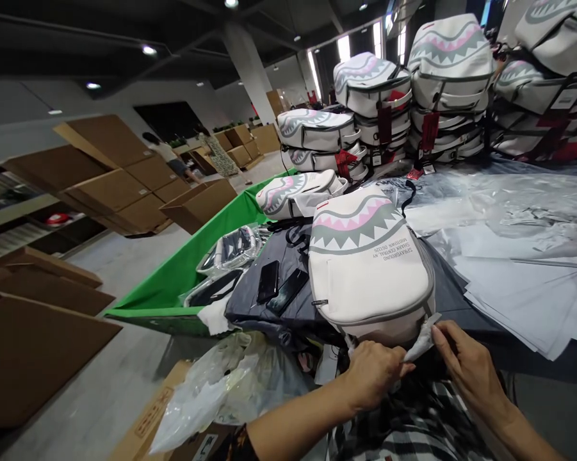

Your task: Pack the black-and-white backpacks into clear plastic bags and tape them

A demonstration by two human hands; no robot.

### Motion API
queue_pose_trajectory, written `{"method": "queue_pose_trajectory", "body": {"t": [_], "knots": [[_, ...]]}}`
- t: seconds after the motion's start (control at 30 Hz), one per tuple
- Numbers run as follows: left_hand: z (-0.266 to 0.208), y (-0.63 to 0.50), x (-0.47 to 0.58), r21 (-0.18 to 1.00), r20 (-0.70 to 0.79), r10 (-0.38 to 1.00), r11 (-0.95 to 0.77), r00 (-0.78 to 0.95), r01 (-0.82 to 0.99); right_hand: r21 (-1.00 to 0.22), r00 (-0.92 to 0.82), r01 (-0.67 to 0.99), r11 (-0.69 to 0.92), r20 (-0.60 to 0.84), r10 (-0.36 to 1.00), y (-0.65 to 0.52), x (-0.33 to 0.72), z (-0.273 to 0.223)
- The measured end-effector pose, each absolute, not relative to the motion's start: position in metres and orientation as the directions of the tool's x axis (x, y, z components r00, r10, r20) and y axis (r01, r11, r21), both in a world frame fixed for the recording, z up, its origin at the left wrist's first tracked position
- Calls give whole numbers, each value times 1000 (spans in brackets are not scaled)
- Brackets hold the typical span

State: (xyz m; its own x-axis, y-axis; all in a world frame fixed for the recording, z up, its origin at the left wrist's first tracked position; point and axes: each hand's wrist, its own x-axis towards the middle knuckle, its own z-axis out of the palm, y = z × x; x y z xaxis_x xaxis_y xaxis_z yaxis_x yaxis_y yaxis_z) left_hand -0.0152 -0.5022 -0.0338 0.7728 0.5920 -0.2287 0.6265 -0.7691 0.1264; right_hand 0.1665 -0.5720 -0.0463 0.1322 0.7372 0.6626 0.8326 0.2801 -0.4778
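Note:
A white backpack (369, 275) with a grey and pink shark-mouth print lies on the dark-covered table in front of me. At its near edge, a crumpled whitish wrapping strip (421, 339), paper or thin plastic, is stretched between my hands. My left hand (375, 372) is closed, with the strip's lower end at its fingers. The upper end sits between the thumb and fingers of my right hand (465, 358), close to the backpack's corner. Whatever the strip wraps is hidden.
Two phones (268, 282) lie left of the backpack. Stacked backpacks (451, 70) stand at the back. White sheets (523, 288) cover the right side. Left are a green-sided bin (158, 291) with bagged goods, a plastic bag (240, 378) and cardboard boxes (38, 358). People stand far off.

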Motion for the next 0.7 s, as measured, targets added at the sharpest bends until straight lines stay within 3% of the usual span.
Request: {"method": "queue_pose_trajectory", "body": {"t": [0.07, 0.17, 0.27, 0.33, 0.4, 0.5, 0.7], "knots": [[-36, -502, -16, 120, -205, 584, -782, 786, 612, -500, 171, 834, 232, 635, 753, -572, 162, -46], [-41, -502, -17, 102, -157, 551, -817, 820, 568, -439, 165, 879, 187, 648, 743, -564, 156, -45], [-47, -502, -17, 69, -124, 560, -818, 819, 571, -586, 306, 802, 117, 571, 762, -554, 156, -48], [-50, -503, -18, 61, -101, 567, -817, 818, 574, -812, 483, 582, 36, 381, 788, -553, 157, -54], [-51, -504, -19, 65, -74, 560, -823, 825, 565, -975, 588, 212, -58, 80, 805, -557, 157, -61], [-54, -504, -20, 71, -17, 549, -833, 836, 548, -962, 548, -245, -122, -241, 801, -565, 153, -65], [-60, -502, -22, 92, 144, 531, -848, 835, 523, -908, 497, -411, -85, -301, 814, -554, 146, -62]]}}
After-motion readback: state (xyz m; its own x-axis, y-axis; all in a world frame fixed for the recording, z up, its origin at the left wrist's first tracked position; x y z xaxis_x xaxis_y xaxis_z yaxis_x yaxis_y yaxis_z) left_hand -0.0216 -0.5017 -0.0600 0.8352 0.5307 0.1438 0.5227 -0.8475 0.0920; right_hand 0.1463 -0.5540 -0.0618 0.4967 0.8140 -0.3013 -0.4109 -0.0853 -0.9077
